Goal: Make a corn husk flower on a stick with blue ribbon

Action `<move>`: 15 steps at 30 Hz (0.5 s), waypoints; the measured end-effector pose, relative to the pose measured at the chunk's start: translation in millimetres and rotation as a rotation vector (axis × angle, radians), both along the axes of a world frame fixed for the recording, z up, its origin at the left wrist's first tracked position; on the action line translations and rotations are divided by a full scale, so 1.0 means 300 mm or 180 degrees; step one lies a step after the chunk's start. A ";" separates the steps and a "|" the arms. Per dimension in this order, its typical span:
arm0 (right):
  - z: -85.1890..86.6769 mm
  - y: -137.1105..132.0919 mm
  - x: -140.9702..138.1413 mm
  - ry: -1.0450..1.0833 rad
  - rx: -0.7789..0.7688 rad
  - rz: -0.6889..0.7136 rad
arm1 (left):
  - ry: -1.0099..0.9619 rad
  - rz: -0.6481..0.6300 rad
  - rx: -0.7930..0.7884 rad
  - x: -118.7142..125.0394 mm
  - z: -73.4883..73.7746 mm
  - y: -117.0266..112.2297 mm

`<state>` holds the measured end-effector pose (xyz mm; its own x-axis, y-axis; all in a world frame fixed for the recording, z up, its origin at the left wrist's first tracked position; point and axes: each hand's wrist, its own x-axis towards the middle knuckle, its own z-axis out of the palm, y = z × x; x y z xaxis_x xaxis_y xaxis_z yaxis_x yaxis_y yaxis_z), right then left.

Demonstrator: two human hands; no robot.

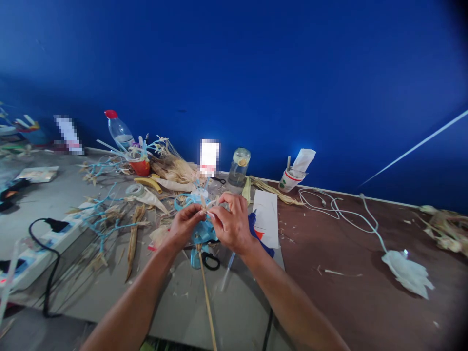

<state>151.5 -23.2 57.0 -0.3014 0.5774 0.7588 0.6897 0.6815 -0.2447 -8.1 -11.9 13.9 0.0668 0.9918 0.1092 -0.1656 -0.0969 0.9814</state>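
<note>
Above the middle of the table my left hand pinches a small pale strip that looks like dried husk. My right hand is closed too, its thumb and fingertips meeting the left fingertips at the strip's lower end. What lies between the right fingers is mostly hidden. Light blue ribbon lies under both hands. Scissors with a black handle rest just below it, beside a long straw-like stalk. A blue glue gun lies partly behind my right hand, and a clear glue stick points toward me.
Blue-wrapped branches, dried husks and a power strip crowd the left side. Along the wall stand a bottle, a red cup, a glass jar and a white cup. A white cable runs rightward.
</note>
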 end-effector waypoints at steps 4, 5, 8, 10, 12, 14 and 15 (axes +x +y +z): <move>-0.001 -0.005 0.003 -0.0040 0.0115 0.0028 | -0.0075 -0.0046 -0.0076 0.006 0.009 -0.007; -0.002 -0.008 0.003 -0.0054 0.0178 0.0032 | -0.0106 -0.0056 -0.0102 0.008 0.011 -0.008; -0.009 -0.018 0.002 -0.0072 0.0312 0.0047 | -0.0171 -0.0037 -0.0067 0.012 0.016 -0.011; -0.012 -0.025 0.001 -0.0058 0.0320 0.0069 | -0.0149 -0.0013 0.0019 0.014 0.018 -0.012; -0.014 -0.030 0.001 -0.0031 0.0328 0.0067 | -0.0117 0.0001 0.0069 0.014 0.017 -0.012; -0.015 -0.034 0.001 -0.0023 0.0364 0.0054 | -0.0135 0.0000 0.0056 0.013 0.012 -0.012; -0.016 -0.035 0.001 -0.0030 0.0386 0.0048 | -0.0149 0.0000 0.0041 0.012 0.009 -0.011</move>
